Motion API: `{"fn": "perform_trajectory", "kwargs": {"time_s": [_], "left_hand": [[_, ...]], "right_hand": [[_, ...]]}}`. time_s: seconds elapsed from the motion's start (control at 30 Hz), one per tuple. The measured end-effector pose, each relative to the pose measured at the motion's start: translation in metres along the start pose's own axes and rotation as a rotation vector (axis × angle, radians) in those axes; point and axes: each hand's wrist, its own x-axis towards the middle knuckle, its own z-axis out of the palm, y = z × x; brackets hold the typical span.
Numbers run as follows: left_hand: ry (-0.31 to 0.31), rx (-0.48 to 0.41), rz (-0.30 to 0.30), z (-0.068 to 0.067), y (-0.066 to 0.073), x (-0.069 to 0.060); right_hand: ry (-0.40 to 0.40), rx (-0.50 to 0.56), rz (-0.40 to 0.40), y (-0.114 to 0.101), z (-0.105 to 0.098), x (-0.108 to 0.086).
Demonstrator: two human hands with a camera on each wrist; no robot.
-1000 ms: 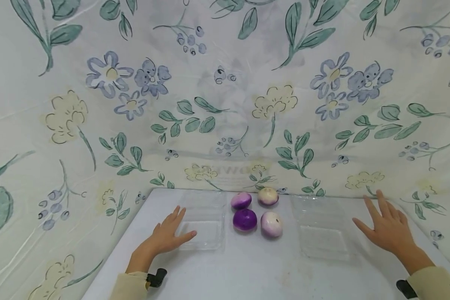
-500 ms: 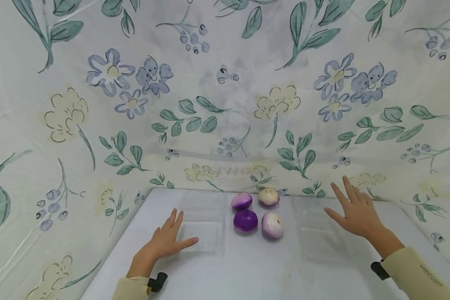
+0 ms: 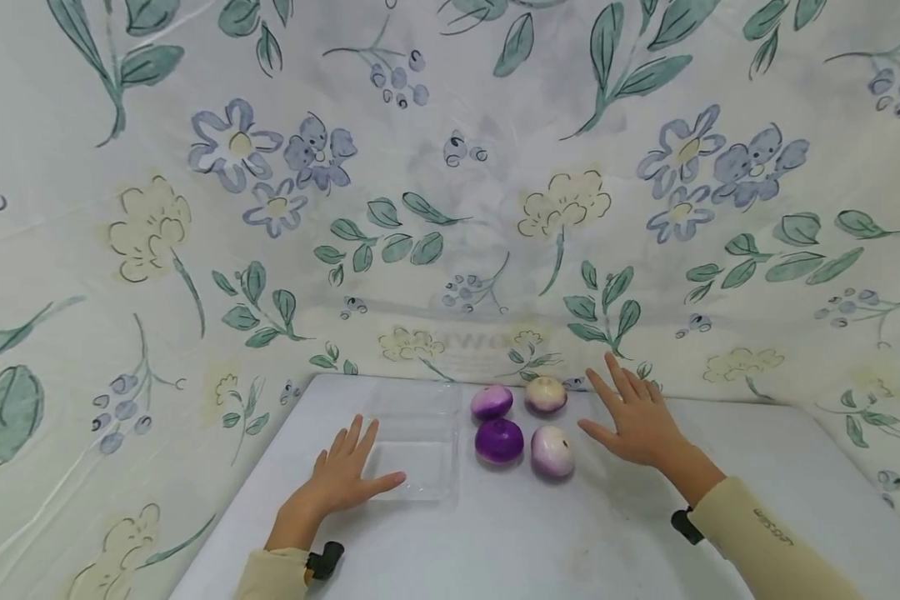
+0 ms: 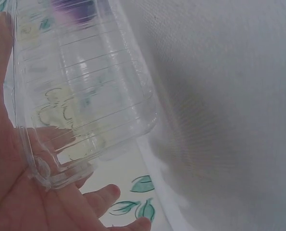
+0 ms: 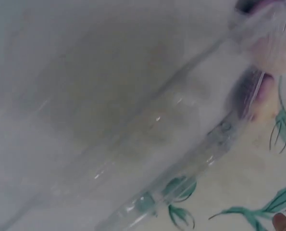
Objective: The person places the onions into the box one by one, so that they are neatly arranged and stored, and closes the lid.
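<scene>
In the head view the left hand (image 3: pixel 339 475) has its fingers spread at the left side of a clear plastic container (image 3: pixel 412 467); the left wrist view shows the palm beside the container's edge (image 4: pixel 85 110). The right hand (image 3: pixel 633 421), fingers spread and holding nothing, is over the second clear container (image 5: pixel 152 125), just right of the onions. Several onions stand in a group: a dark purple one (image 3: pixel 499 442), a pink-white one (image 3: pixel 552 452), a purple one (image 3: pixel 492 402) and a pale one (image 3: pixel 546 394). The hand and forearm hide much of the right container.
The white table (image 3: pixel 495 542) ends at a floral sheet (image 3: pixel 420 183) hanging along its back edge. Black wrist straps (image 3: pixel 326 560) are on both wrists, below light sleeves (image 3: pixel 757 533).
The right hand has moved left from the table's right side to above the right container, close to the onions. The left hand has hardly moved. The head view has shifted slightly.
</scene>
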Motion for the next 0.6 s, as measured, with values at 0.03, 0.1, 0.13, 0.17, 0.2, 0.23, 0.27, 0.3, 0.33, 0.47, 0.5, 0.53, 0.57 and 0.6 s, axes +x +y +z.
{"fn": "perform_trajectory", "kwargs": {"time_s": [0.03,0.1,0.13,0.17,0.2,0.23,0.27,0.3,0.33,0.47,0.5,0.53,0.57,0.6], "left_hand": [[0.003,0.001,0.001,0.000,0.000,0.001],[0.009,0.001,0.000,0.000,0.000,0.001],[0.011,0.002,-0.001,0.000,0.000,0.001],[0.014,0.003,-0.002,0.000,0.000,0.001],[0.013,0.008,-0.005,0.001,0.000,0.000],[0.012,0.009,-0.008,0.002,0.000,-0.001],[0.012,0.008,-0.009,0.003,0.000,-0.002],[0.011,0.006,-0.011,0.003,0.001,-0.002],[0.010,0.006,-0.012,0.004,0.001,-0.003],[0.007,0.005,-0.009,0.004,0.003,-0.001],[0.010,0.008,-0.010,0.003,0.003,0.000],[0.012,0.011,-0.010,0.003,0.002,0.001],[0.014,0.013,-0.011,0.003,0.002,0.001],[0.018,0.016,-0.009,0.002,0.002,0.002]], "right_hand": [[-0.002,0.005,-0.005,-0.004,0.002,0.002],[-0.008,0.010,-0.016,-0.011,0.006,0.006],[-0.008,0.011,-0.022,-0.014,0.008,0.008],[-0.014,0.010,-0.026,-0.017,0.010,0.009],[-0.015,0.012,-0.029,-0.021,0.013,0.010],[-0.019,0.018,-0.030,-0.024,0.015,0.011],[-0.015,0.019,-0.035,-0.027,0.017,0.011],[-0.010,0.024,-0.038,-0.030,0.019,0.011],[-0.010,0.030,-0.041,-0.032,0.021,0.011],[-0.001,0.047,-0.061,-0.039,0.024,0.015],[-0.002,0.052,-0.068,-0.041,0.025,0.017],[-0.004,0.055,-0.074,-0.043,0.025,0.020],[-0.006,0.058,-0.078,-0.045,0.025,0.022],[-0.011,0.059,-0.081,-0.047,0.025,0.024]]}}
